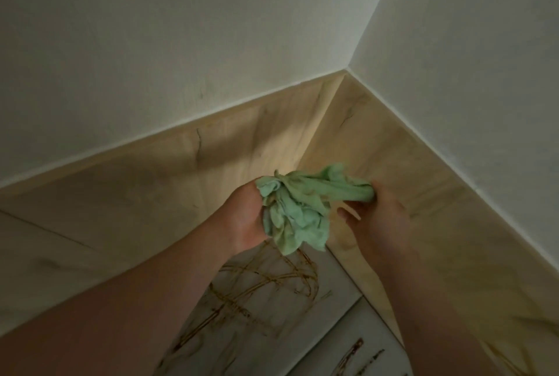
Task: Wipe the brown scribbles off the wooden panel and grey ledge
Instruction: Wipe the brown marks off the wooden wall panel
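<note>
Brown scribbles cross the grey ledge just below both hands, nearer the wrists than the fingertips. Their long strokes slant toward the wooden panel that lies beyond the right hand. The left hand curls round a bunched green cloth, and the right pinches its twisted end. Both are raised off the ledge. The left looks nearer the marks, so the wipe likely goes downward.
</note>
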The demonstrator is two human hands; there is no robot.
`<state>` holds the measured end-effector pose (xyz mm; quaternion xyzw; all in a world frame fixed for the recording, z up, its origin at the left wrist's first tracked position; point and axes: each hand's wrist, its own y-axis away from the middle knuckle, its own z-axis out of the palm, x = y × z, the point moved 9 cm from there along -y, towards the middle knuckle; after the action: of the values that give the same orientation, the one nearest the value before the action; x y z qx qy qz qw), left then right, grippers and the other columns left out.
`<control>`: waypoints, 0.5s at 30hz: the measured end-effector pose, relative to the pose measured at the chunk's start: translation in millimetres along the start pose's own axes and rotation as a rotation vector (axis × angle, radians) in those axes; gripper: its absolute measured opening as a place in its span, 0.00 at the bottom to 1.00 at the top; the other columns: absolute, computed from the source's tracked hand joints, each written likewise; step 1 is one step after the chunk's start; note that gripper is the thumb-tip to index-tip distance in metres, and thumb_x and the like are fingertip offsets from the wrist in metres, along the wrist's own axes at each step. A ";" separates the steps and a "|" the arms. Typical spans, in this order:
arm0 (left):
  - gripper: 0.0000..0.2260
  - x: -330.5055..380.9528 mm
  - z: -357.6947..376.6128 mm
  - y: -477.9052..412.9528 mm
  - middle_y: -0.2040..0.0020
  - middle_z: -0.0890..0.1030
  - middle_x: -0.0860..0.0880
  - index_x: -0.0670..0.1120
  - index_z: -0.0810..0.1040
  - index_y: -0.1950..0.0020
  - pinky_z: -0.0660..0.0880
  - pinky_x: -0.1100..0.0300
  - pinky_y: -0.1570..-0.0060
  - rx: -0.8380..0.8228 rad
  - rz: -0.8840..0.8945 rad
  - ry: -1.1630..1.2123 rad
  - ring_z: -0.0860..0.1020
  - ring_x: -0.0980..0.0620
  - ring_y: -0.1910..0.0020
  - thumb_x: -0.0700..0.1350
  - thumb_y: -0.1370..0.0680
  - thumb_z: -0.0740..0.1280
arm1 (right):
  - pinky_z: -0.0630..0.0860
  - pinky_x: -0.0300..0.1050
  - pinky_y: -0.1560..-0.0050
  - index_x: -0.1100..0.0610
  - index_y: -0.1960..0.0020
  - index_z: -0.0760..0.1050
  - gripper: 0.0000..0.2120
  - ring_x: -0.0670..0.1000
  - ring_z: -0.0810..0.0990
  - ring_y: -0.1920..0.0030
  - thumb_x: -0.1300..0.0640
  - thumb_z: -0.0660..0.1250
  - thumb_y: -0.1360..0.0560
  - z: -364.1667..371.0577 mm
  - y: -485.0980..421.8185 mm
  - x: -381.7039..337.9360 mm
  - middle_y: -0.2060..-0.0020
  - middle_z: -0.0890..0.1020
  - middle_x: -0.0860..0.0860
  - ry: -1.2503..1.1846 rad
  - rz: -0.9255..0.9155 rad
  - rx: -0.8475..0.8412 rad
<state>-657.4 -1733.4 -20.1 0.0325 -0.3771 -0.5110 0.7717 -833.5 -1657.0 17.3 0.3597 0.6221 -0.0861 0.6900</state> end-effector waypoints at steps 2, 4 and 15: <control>0.22 -7.4 12.3 -1.2 0.28 0.77 0.39 0.38 0.72 0.25 0.72 0.44 0.29 -0.026 -0.003 0.024 0.76 0.40 0.29 0.48 0.13 0.51 | 0.78 0.31 0.52 0.56 0.31 0.72 0.19 0.36 0.83 0.50 0.56 0.71 0.20 -4.6 -0.9 2.0 0.45 0.81 0.49 0.020 -0.019 -0.045; 0.23 -14.7 23.1 -4.1 0.28 0.77 0.39 0.38 0.72 0.25 0.71 0.43 0.28 -0.045 -0.011 0.015 0.76 0.40 0.28 0.49 0.14 0.52 | 0.81 0.45 0.44 0.59 0.28 0.73 0.28 0.47 0.85 0.42 0.41 0.67 0.20 -7.1 0.3 5.0 0.41 0.84 0.52 -0.058 0.016 -0.103; 0.24 -27.7 36.3 -14.0 0.33 0.81 0.41 0.51 0.81 0.33 0.78 0.40 0.38 0.008 0.002 -0.146 0.82 0.39 0.37 0.56 0.27 0.77 | 0.81 0.63 0.39 0.54 0.39 0.79 0.12 0.56 0.86 0.43 0.56 0.74 0.21 -22.5 2.2 -5.5 0.44 0.86 0.54 0.139 -0.102 -0.229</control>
<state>-695.8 -1705.4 -15.5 -0.0024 -0.4344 -0.5097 0.7426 -851.3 -1643.6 23.9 0.2516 0.6916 -0.0248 0.6766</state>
